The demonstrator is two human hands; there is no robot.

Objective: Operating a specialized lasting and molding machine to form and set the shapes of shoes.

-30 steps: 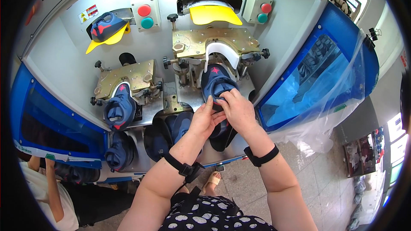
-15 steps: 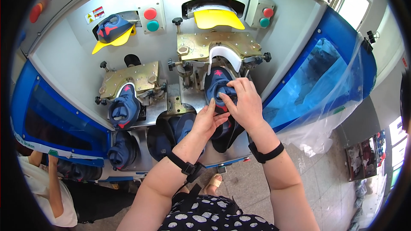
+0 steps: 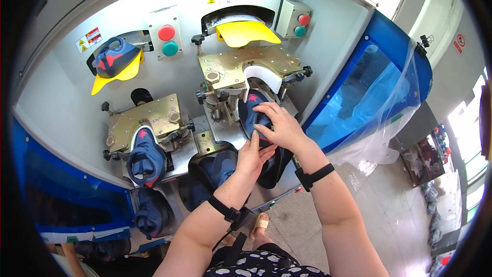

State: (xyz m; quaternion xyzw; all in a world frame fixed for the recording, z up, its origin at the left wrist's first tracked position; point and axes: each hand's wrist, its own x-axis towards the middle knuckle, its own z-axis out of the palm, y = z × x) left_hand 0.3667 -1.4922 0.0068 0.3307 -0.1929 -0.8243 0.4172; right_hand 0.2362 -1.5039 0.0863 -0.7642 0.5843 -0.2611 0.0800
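Note:
A dark blue shoe upper (image 3: 247, 109) with a red mark on its toe sits at the right-hand press station, toe pointing into the white U-shaped pad (image 3: 267, 78). My left hand (image 3: 253, 159) grips its heel end, thumb upright against the back. Around the collar my right hand (image 3: 282, 127) is closed, with thumb and fingers pinching the opening; the hand hides much of that side. Above the pad lies a brass-coloured clamp plate (image 3: 236, 65) with black knobs. Another blue upper (image 3: 145, 159) with red trim rests in the left-hand station, under a similar clamp plate (image 3: 138, 118).
More dark blue uppers (image 3: 151, 213) lie along the machine's front ledge. A blue upper (image 3: 115, 56) is on the left yellow-edged form; the right yellow form (image 3: 251, 33) is bare. Button boxes (image 3: 165, 36) flank them. Plastic sheet (image 3: 389, 128) hangs right. Another person's arm (image 3: 73, 259) shows lower left.
The view has shifted, so the machine appears lower and to the left. Both hands stay on the same shoe upper; my right-hand fingers have moved closer over its collar.

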